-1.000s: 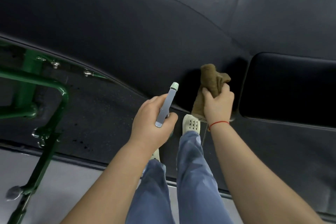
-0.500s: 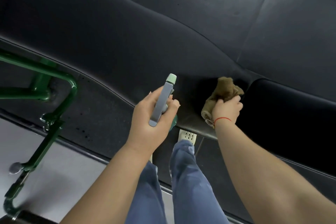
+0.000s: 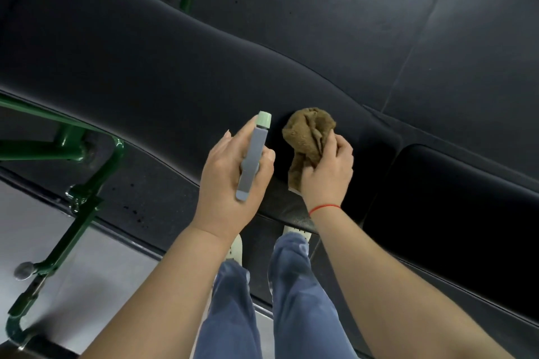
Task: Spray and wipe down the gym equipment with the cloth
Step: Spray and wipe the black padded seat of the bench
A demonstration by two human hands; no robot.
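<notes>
The head view shows the right hand (image 3: 326, 172) closed around the bunched cloth (image 3: 309, 134), pressing it on the black pad (image 3: 145, 73), while the left hand (image 3: 230, 178), just beside it, grips the sprayer (image 3: 255, 154), its nozzle pointing away toward the pad.

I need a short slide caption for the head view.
Right hand presses brown cloth on black bench pad; left hand holds spray bottle.
</notes>
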